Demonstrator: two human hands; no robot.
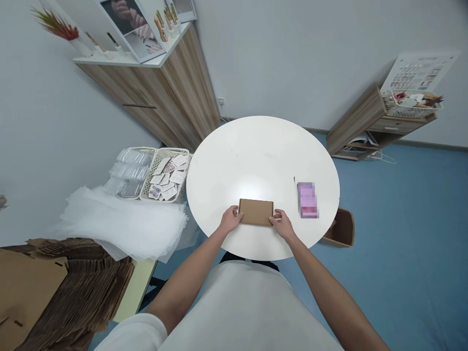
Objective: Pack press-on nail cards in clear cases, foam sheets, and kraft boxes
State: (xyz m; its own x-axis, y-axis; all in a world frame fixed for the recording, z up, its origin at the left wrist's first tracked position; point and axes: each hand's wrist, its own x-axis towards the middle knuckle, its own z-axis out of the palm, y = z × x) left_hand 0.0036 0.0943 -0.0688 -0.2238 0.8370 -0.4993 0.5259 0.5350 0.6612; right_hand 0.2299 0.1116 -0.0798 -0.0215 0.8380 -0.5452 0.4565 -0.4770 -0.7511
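Note:
A flat brown cardboard box (256,212), its lid closed, is at the near side of the round white table (252,151). My left hand (230,219) grips its left end, thumb on the near corner and fingers at the side. At the opposite end, my right hand (282,224) holds the box the same way. To the right lies a pink rectangular item (308,200), blurred into blocks, apart from both hands.
Left of the table stand a basket of printed cards (168,175), clear plastic cases (129,170), white translucent sheets (124,219) and stacked flat cardboard (91,287). An open cardboard box (343,228) sits on the floor at right. Wooden cabinets (175,97) line the wall.

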